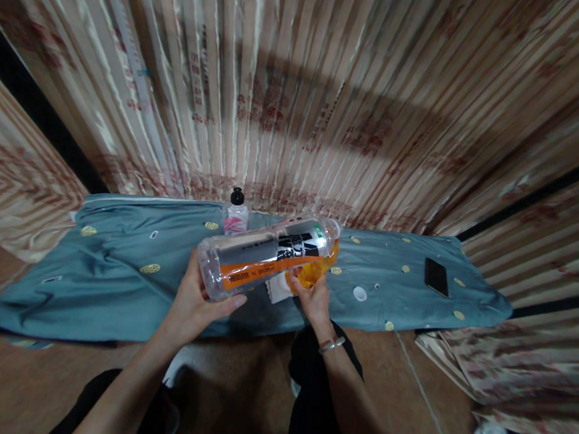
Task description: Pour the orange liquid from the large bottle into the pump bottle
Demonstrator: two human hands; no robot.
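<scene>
My left hand [203, 302] is closed around the base end of a large clear plastic bottle [267, 252] with a silver and orange label. The bottle lies tilted in the air, its neck pointing right and a little up. My right hand [314, 299] grips an orange-yellow see-through container [312, 271] beneath the neck end. Much of that container is hidden by the clear bottle, so its exact kind and whether the two touch are unclear. Below them, a white crinkle-edged piece [282, 289], like a packet or tissue, sits beside my right hand.
A small clear bottle [236, 214] with a black top and pink label stands at the back of the teal patterned cloth [127, 298]. To the right lies a dark phone [436, 277]. Pleated curtains [299, 97] hang behind and at both sides. Dark poles [38, 97] flank the bench.
</scene>
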